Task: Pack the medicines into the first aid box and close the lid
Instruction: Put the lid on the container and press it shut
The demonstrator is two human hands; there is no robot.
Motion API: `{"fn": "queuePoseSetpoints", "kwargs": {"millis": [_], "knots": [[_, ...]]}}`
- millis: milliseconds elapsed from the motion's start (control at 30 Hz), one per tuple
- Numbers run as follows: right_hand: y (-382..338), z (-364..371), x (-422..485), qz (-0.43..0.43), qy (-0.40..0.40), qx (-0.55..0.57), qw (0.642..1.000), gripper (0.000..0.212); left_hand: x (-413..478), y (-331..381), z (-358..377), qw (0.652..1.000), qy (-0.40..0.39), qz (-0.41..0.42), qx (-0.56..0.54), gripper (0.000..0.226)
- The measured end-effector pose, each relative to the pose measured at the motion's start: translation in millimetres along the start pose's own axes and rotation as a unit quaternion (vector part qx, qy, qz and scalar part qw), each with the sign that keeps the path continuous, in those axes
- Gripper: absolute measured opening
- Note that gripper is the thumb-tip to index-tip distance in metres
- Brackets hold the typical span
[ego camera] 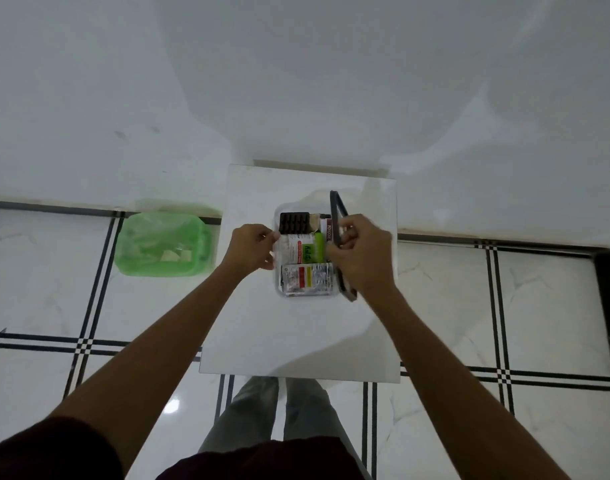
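A clear plastic first aid box (282, 292) sits on a small white table (296, 334). Inside lie a dark blister pack (294, 222), a green and red medicine carton (305, 252), a silver strip pack (307, 279) and a white carton at the right. My left hand (253, 245) grips the box's left wall. The dark-rimmed lid (335, 216) stands nearly on edge along the box's right side, and my right hand (360, 256) is closed on it.
A green plastic basket (163, 245) with a few scraps rests on the tiled floor left of the table. A white wall runs behind. My legs stand at the table's near edge.
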State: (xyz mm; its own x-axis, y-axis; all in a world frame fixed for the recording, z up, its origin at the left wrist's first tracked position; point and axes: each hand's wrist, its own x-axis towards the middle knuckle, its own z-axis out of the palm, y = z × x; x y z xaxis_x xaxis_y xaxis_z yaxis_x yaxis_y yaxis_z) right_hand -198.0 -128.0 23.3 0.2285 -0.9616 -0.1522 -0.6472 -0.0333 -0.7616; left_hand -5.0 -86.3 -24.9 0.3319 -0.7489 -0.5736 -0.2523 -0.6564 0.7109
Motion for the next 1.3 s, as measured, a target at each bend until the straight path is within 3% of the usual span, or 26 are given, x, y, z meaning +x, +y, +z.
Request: {"fn": "queuePoseSetpoints", "kwargs": {"millis": [133,267,400,467,533,667,800,1033,1167,1300], "knots": [[-9,39,-15,-0.074,0.032,-0.084,0.993,0.006,-6,17,4,0.985,0.151,0.057,0.065,0.035],[-13,76,-30,-0.122,0.022,-0.105,0.987,0.005,-16,33,12,0.998,0.034,0.018,-0.043,0.041],[-14,85,-37,-0.17,0.012,-0.108,0.979,0.004,-12,20,12,0.998,0.064,0.012,-0.005,0.027],[-11,76,-36,-0.129,0.05,-0.116,0.984,0.007,-10,10,10,0.997,0.083,0.0,-0.012,0.028],[0,61,-33,-0.034,0.09,-0.158,0.983,0.018,-13,3,7,0.994,0.1,-0.01,-0.029,0.032],[32,34,-27,0.172,0.006,-0.131,0.976,0.036,-18,-7,4,0.992,0.128,-0.008,-0.017,0.039],[46,23,-25,0.18,-0.035,-0.084,0.979,0.031,-14,-6,9,0.99,0.136,0.024,-0.011,0.04],[50,21,-20,0.174,-0.026,-0.044,0.983,0.025,-11,-6,8,0.988,0.153,0.014,0.019,0.051],[49,23,-23,0.168,-0.014,-0.046,0.985,0.026,-44,-27,19,0.992,0.108,0.012,0.062,0.04],[53,23,-25,0.159,-0.032,-0.044,0.986,0.027,-74,-44,34,0.996,0.087,-0.022,-0.009,0.025]]}}
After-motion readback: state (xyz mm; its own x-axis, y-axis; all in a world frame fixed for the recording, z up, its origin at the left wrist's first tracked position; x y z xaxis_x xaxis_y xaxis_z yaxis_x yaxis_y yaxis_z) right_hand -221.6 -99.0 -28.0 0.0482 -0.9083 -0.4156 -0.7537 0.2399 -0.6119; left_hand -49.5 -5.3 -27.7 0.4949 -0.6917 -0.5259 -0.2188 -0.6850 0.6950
